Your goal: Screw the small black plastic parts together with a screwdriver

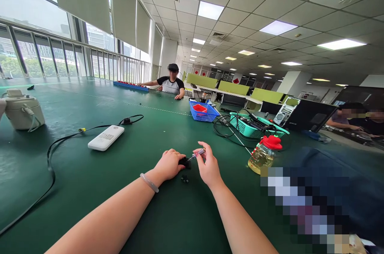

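My left hand [169,164] rests on the green table [90,174] with its fingers closed round a small black part [184,161]. My right hand [208,166] pinches a small screwdriver with a clear pink handle [198,153], whose tip points left into that black part. A second tiny black piece [184,179] lies loose on the table just below the two hands. A pale bracelet sits on my left wrist.
A white power strip [106,137] with a black cable lies to the left, a white appliance [22,110] at far left. An oil bottle with a red cap [264,155], a green basket [255,126] and a blue basket [204,112] stand to the right. A person sits at the far end; others sit at the right.
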